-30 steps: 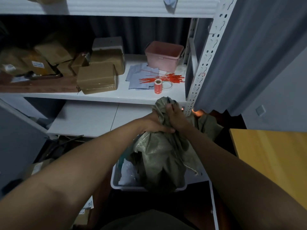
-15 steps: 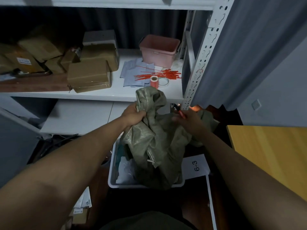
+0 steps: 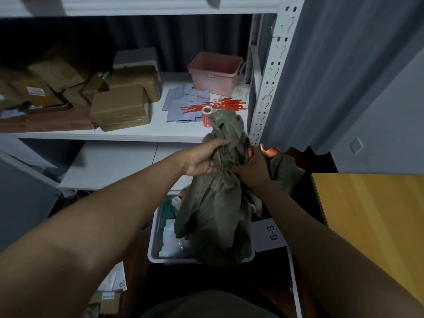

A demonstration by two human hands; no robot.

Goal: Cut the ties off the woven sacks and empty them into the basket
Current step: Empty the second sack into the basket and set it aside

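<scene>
A white rectangular plastic basket (image 3: 154, 253) sits on the floor, holding pale crumpled packets and something teal — the olive-green woven sack (image 3: 218, 216) stands upright in it, its bottom over the near rim. The left hand (image 3: 202, 160) grips the sack's bunched neck; the right hand (image 3: 251, 167) curls around the neck from the other side, a small red-handled tool (image 3: 249, 151) showing at its fingers. A pink plastic tub (image 3: 215, 72) rests on the white shelf (image 3: 142, 131), contents hidden. Half a second ago the right hand was off the sack; now both hands meet at the neck.
</scene>
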